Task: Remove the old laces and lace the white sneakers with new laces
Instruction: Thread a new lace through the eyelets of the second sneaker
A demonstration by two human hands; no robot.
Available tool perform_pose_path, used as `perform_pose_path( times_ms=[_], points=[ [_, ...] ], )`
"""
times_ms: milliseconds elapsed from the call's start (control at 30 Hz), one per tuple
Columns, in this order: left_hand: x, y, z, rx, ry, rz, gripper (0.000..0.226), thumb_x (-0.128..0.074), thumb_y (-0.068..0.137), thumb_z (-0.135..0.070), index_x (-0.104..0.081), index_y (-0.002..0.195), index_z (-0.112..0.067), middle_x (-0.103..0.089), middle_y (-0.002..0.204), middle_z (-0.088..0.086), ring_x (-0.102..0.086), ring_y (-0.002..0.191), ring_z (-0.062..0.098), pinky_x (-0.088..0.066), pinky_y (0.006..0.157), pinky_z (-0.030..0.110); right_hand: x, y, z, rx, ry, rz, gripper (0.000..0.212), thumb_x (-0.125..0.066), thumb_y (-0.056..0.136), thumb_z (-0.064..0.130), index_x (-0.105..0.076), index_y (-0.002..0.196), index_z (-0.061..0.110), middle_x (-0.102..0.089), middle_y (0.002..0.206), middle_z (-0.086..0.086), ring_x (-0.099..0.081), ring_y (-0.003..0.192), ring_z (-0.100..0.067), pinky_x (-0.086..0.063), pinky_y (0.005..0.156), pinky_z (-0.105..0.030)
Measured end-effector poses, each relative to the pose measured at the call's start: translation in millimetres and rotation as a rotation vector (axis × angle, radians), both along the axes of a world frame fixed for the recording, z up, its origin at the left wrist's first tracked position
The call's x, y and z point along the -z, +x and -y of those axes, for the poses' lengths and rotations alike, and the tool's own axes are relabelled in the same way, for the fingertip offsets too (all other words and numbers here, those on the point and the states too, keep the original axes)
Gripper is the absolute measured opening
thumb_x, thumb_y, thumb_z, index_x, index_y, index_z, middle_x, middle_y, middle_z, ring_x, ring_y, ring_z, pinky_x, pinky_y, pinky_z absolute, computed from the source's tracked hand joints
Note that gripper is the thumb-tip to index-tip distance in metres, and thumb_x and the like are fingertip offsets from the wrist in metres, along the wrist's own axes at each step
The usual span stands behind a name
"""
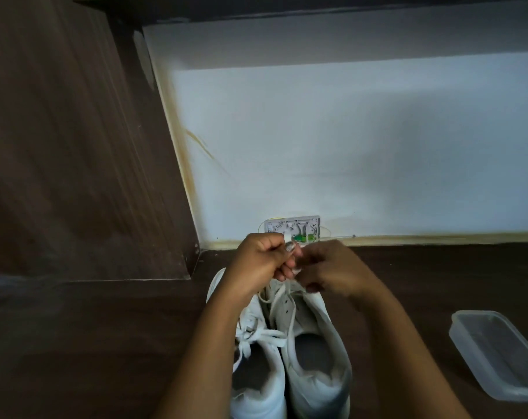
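Pinching a white lace between thumb and curled fingers of the left hand, raised above the toe ends of the shoes; gripping the same lace just beside it with the right hand, fingers curled close, somewhat blurred; trailing slack from both hands down to the eyelets of the right sneaker, only partly threaded; standing touching the left sneaker, heels toward the camera, on the dark wooden desk; lying loose across the left sneaker's tongue, flat white lace ends; resting well apart to the right, a clear plastic container; mounted low on the white wall just behind the hands, a small wall box.
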State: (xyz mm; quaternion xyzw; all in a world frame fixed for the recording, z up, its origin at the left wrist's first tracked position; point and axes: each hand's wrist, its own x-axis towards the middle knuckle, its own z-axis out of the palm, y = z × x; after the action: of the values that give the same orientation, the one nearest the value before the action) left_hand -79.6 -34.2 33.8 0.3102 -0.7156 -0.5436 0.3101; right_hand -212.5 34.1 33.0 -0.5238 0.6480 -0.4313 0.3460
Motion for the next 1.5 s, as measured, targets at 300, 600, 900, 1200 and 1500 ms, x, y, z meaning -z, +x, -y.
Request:
perform_pose_path(
  times_ms=[300,600,900,1200,1500],
  points=[
    [5,-2,3,-0.069,0.03,0.003,0.021,-0.049,0.096,-0.006,-0.065,0.101,-0.02,-0.062,0.075,-0.002,-0.056,0.062,0.009,-0.049,0.063,0.026,6,2,5,0.08,0.014,0.103,0.021,-0.052,0.085,-0.012,-0.063,0.072,0.002,-0.064,0.068,-0.014,-0.061,0.058,-0.023,-0.056,0.062,-0.035],
    [30,-3,7,0.039,-0.302,0.629,0.023,-0.059,0.087,-0.007,-0.07,0.105,-0.018,-0.069,0.106,0.001,-0.064,0.097,0.016,-0.048,0.08,0.023,5,3,8,0.336,-0.095,-0.027,0.011,-0.055,0.086,0.002,-0.057,0.083,0.012,-0.067,0.069,-0.009,-0.056,0.041,-0.004,-0.046,0.049,-0.027],
    [31,-5,5,-0.01,-0.372,0.611,0.003,-0.064,0.085,-0.019,-0.064,0.087,-0.017,-0.064,0.085,0.003,-0.058,0.076,0.015,-0.04,0.061,0.023,14,-11,10,0.336,0.271,-0.448,0.013,-0.052,0.086,0.014,-0.049,0.098,0.011,-0.065,0.089,-0.006,-0.061,0.077,-0.025,-0.051,0.069,-0.033],
    [30,-15,2,-0.025,-0.421,0.784,0.025,-0.053,0.083,-0.006,-0.059,0.059,-0.005,-0.063,0.074,0.017,-0.062,0.073,0.026,-0.04,0.057,0.028,30,-8,10,0.138,0.324,-0.744,0.029,-0.057,0.088,0.012,-0.07,0.108,0.029,-0.063,0.12,-0.002,-0.054,0.115,-0.021,-0.048,0.094,-0.035],
    [35,-15,6,-0.063,-0.155,0.696,0.02,-0.05,0.084,-0.002,-0.067,0.086,0.009,-0.06,0.079,0.018,-0.052,0.068,0.023,-0.036,0.057,0.026,31,-8,15,0.131,0.255,-0.691,0.016,-0.062,0.086,0.013,-0.074,0.09,0.022,-0.069,0.104,0.003,-0.062,0.098,-0.016,-0.048,0.078,-0.024]
  ],
)
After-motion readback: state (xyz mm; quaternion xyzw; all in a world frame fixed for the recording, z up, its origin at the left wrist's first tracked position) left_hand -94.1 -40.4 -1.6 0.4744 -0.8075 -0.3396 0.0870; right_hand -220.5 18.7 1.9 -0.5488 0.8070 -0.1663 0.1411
